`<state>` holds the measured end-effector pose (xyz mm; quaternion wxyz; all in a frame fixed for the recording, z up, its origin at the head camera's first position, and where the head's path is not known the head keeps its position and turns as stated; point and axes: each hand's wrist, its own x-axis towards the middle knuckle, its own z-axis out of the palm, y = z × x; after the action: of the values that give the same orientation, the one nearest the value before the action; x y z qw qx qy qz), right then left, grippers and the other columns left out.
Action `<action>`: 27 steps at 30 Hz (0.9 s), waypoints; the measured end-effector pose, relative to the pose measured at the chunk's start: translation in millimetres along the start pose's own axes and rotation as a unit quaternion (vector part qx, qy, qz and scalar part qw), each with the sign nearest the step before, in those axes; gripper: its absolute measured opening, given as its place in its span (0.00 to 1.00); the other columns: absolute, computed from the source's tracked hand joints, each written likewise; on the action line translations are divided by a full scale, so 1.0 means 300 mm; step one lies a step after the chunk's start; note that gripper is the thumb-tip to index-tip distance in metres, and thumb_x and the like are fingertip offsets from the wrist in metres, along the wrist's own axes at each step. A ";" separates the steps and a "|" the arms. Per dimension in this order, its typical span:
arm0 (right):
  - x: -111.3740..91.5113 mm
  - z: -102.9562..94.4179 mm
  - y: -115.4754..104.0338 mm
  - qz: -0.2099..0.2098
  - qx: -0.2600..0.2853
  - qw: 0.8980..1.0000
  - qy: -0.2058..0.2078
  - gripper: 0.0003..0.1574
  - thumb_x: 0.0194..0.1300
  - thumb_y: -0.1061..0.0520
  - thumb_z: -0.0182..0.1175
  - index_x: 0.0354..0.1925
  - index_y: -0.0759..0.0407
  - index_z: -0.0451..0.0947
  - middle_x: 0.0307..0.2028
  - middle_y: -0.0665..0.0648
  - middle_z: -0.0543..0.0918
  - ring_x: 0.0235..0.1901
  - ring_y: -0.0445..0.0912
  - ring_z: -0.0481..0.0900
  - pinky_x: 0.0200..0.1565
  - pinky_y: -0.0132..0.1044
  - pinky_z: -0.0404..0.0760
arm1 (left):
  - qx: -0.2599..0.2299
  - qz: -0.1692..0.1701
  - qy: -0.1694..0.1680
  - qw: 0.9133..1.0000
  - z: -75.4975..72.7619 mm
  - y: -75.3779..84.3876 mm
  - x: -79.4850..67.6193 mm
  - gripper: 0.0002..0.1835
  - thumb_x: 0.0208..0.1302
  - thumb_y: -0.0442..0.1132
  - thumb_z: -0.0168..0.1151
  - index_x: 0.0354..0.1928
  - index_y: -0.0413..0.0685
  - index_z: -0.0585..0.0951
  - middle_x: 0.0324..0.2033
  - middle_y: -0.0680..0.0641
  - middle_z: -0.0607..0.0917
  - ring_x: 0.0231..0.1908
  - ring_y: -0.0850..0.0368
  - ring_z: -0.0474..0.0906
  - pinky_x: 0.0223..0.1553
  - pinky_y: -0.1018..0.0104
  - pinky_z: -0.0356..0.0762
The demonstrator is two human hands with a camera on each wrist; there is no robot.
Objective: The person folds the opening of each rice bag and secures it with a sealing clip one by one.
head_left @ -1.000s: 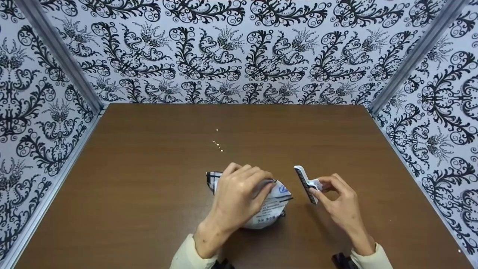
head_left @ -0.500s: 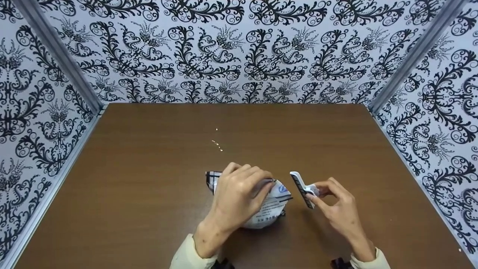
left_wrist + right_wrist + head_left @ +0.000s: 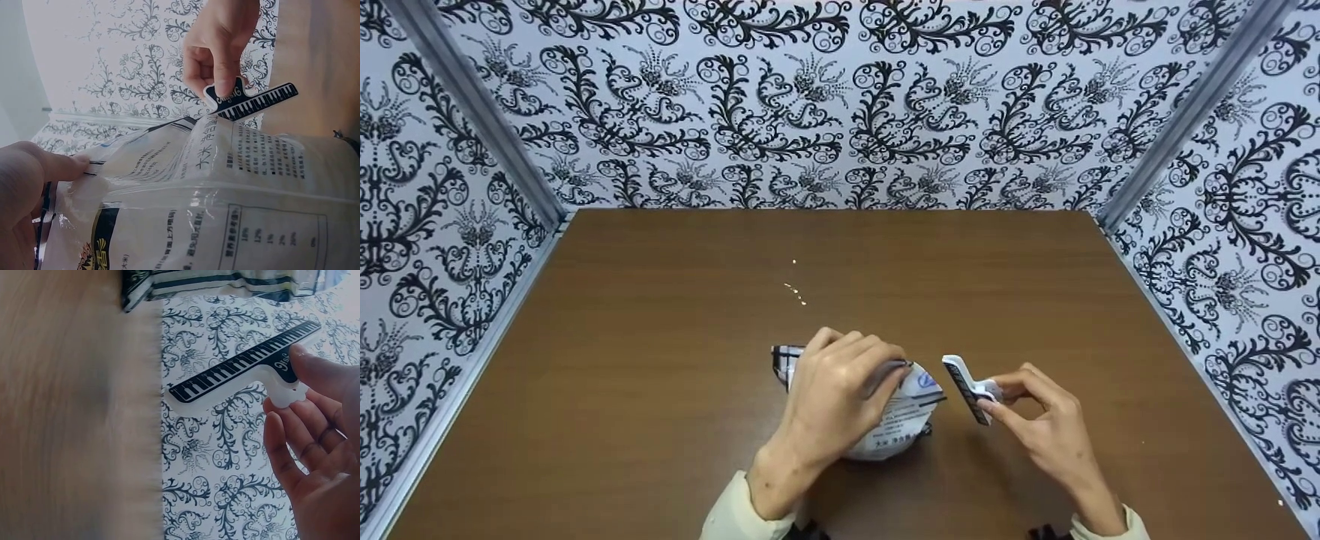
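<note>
Clip point(image 3: 247, 360), pinched in right hand point(image 3: 1051, 426), has edged nearer the bag point(image 3: 894, 430) left hand point(image 3: 840, 394) grips.

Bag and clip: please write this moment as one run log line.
left grip: holds bag | right grip: pinches clip | clip: beside bag, not attached | table: few pale specks

Left fingers point(image 3: 877, 352) curled over, pinching; right fingers point(image 3: 299, 428) pinching.

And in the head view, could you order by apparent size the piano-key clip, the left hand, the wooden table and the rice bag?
1. Wooden table, by far
2-3. Rice bag and left hand: unsure, because the hand covers part of the bag
4. Piano-key clip
</note>
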<state>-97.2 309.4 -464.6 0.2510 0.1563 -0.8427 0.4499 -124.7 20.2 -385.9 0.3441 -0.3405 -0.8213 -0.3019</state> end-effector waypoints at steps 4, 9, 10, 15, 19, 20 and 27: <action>-0.008 -0.013 -0.010 -0.008 0.025 1.000 0.000 0.23 0.47 0.75 0.78 0.41 0.58 0.89 0.31 0.52 0.85 0.31 0.35 0.83 0.40 0.22 0.80 | -0.001 0.002 0.003 1.000 0.001 0.002 0.002 0.04 0.64 0.43 0.74 0.40 0.56 0.90 0.33 0.61 0.91 0.32 0.66 0.84 0.42 0.68 0.73; -0.016 -0.027 -0.019 -0.017 0.066 0.998 0.006 0.24 0.42 0.79 0.77 0.37 0.59 0.90 0.32 0.53 0.90 0.31 0.37 0.83 0.48 0.20 0.80 | -0.001 0.007 0.005 1.000 0.000 0.005 0.007 0.04 0.65 0.43 0.73 0.40 0.56 0.89 0.33 0.61 0.91 0.32 0.66 0.84 0.42 0.67 0.74; -0.018 -0.029 -0.020 -0.020 0.075 0.997 0.006 0.24 0.41 0.80 0.77 0.36 0.60 0.90 0.33 0.54 0.90 0.31 0.38 0.83 0.47 0.21 0.80 | -0.001 0.007 0.005 1.000 0.000 0.005 0.007 0.04 0.65 0.43 0.73 0.40 0.56 0.89 0.33 0.61 0.91 0.32 0.66 0.84 0.42 0.67 0.74; -0.025 -0.037 -0.019 -0.038 0.105 0.994 -0.004 0.25 0.40 0.82 0.75 0.35 0.61 0.90 0.31 0.54 0.90 0.30 0.38 0.80 0.38 0.24 0.80 | -0.003 0.005 0.005 1.000 -0.001 0.006 0.004 0.04 0.64 0.42 0.74 0.39 0.56 0.90 0.32 0.61 0.91 0.32 0.66 0.84 0.42 0.68 0.74; -0.025 -0.041 -0.015 -0.052 0.155 0.986 -0.018 0.25 0.39 0.84 0.73 0.35 0.64 0.89 0.30 0.55 0.89 0.30 0.38 0.81 0.39 0.25 0.80 | -0.005 0.006 0.008 1.000 0.000 0.005 0.002 0.03 0.65 0.42 0.73 0.39 0.56 0.89 0.32 0.61 0.91 0.32 0.66 0.83 0.41 0.68 0.73; -0.025 -0.040 -0.012 -0.056 0.171 0.983 -0.020 0.25 0.39 0.85 0.73 0.35 0.66 0.89 0.30 0.56 0.89 0.30 0.38 0.81 0.39 0.25 0.80 | -0.006 0.006 0.008 1.000 0.000 0.005 0.002 0.03 0.65 0.42 0.73 0.39 0.56 0.89 0.32 0.61 0.91 0.32 0.66 0.83 0.41 0.68 0.73; -0.032 -0.036 0.002 -0.073 0.227 0.971 -0.032 0.26 0.36 0.89 0.70 0.34 0.70 0.87 0.29 0.56 0.88 0.30 0.39 0.82 0.40 0.25 0.81 | -0.006 0.011 0.010 1.000 -0.001 0.003 0.002 0.03 0.66 0.43 0.73 0.39 0.56 0.89 0.32 0.62 0.91 0.31 0.66 0.83 0.41 0.68 0.73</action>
<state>-86.5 319.0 -465.3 0.2138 0.2847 -0.7128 0.6043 -124.0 20.7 -385.0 0.3535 -0.3482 -0.8124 -0.3061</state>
